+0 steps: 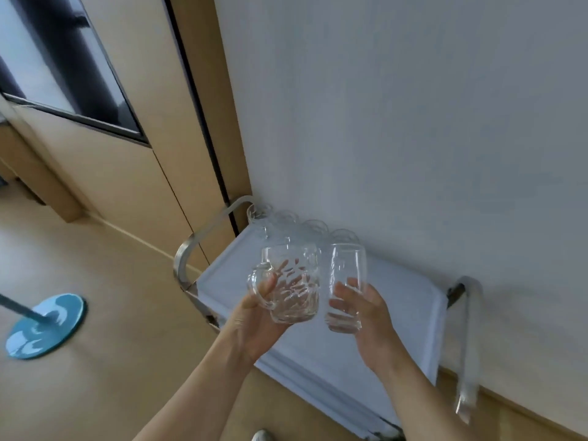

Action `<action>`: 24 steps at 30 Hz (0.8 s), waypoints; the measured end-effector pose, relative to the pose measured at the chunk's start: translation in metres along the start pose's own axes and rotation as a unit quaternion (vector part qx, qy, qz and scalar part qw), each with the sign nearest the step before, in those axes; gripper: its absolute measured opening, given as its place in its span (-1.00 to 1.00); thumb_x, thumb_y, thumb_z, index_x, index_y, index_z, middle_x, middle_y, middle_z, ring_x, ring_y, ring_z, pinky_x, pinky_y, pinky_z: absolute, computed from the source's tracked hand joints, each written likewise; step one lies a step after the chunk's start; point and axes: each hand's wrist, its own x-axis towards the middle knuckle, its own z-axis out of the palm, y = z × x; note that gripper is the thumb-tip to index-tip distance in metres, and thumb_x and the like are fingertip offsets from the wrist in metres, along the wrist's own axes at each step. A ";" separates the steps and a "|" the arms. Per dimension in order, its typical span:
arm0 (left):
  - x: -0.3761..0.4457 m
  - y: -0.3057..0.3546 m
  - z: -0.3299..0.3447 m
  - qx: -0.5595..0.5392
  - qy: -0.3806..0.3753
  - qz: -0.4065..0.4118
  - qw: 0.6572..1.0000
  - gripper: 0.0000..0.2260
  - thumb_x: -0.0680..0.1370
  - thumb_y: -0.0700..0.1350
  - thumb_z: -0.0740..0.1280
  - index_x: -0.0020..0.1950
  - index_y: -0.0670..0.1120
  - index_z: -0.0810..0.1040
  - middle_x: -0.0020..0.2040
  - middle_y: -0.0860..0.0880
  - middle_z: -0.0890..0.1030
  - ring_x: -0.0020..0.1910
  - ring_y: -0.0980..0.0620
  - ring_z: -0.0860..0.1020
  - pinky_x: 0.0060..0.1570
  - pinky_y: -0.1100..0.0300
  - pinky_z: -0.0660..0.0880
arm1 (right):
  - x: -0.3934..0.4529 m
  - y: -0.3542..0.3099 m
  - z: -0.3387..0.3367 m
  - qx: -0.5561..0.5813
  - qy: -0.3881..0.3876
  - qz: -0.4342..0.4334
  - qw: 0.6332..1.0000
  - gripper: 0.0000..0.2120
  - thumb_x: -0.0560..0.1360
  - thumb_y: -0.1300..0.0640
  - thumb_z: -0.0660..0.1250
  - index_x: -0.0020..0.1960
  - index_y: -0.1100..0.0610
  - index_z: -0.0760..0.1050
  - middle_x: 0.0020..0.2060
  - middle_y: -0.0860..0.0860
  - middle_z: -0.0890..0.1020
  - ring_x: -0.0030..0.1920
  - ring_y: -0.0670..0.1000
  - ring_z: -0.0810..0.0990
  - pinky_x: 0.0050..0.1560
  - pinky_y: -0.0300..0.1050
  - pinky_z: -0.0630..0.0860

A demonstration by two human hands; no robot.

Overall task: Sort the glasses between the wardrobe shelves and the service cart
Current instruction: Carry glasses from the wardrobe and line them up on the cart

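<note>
Left hand [254,326]: fingers curled around the base of a clear dimpled glass mug with a side handle [291,286], thumb poking up through or just beside that handle loop. Right hand [370,316]: fingers wrapped around the lower half of a tall, smooth, clear glass tumbler [345,288], thumb on the near side. Both held up in the air, close together but apparently not touching, over the near part of a steel service cart with a pale blue-white top tray [397,300].

Handling-wise, probably nothing surprising. Rigid, breakable, slick. Mug looks thick-walled, so likely the heavier of the two, though the dimples give some bite. Handle would be the obvious place to grab, or a cupped palm under the base like now. Tumbler looks thinner and lighter, smooth all round, so a full wrap low on the body beats a fingertip pinch near the rim. Worth keeping a gap between the pair, since a clink could chip an edge.

Further out: a row of more clear glasses [286,222] along the far edge of the cart, tight against the white wall [413,106]. Hard to count, too blurry and see-through. Curved metal push handles at the left [191,249] and right [467,329] ends of the cart.

Left of that, a tan wood door [152,148] with a dark glazed panel, and a teal round mop head [46,326] on the beige floor. No wardrobe shelves in sight.
</note>
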 end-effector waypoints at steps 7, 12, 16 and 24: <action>0.062 0.015 -0.031 0.017 0.027 -0.102 0.994 -0.45 0.13 0.00 0.72 0.07 -0.04 0.71 0.11 -0.15 0.65 0.04 -0.17 0.66 0.10 -0.18 0.56 | 0.011 0.001 0.009 0.041 0.121 -0.012 0.992 -0.27 0.23 -0.07 0.67 0.32 0.08 0.50 0.00 0.16 0.71 0.03 0.15 0.73 -0.21 0.01 0.64; 0.092 0.009 -0.032 0.055 -0.002 -0.153 0.987 -0.65 0.26 0.04 0.60 0.02 0.05 0.74 0.09 -0.08 0.68 0.05 -0.12 0.67 0.15 -0.13 0.57 | 0.009 0.007 0.001 0.052 0.187 -0.012 0.981 -0.20 0.23 -0.11 0.66 0.37 0.10 0.47 0.07 0.17 0.69 0.05 0.14 0.71 -0.21 -0.02 0.63; 0.117 -0.006 -0.025 0.064 0.015 -0.198 0.978 -0.60 0.51 0.18 0.38 0.24 -0.01 0.65 0.21 -0.12 0.64 0.18 -0.17 0.61 0.17 -0.12 0.55 | 0.007 0.007 -0.015 0.058 0.222 -0.008 0.973 -0.25 0.26 -0.11 0.65 0.35 0.13 0.49 0.07 0.14 0.69 0.11 0.16 0.68 -0.19 -0.01 0.62; 0.173 -0.048 0.011 0.227 0.109 -0.172 0.952 -0.42 0.36 0.02 0.54 0.31 -0.11 0.44 0.20 -0.15 0.65 -0.03 -0.11 0.67 0.04 -0.13 0.59 | 0.028 -0.004 -0.076 0.074 0.247 0.005 0.966 -0.25 0.26 -0.09 0.65 0.35 0.10 0.47 -0.01 0.09 0.67 0.01 0.08 0.68 -0.21 -0.06 0.62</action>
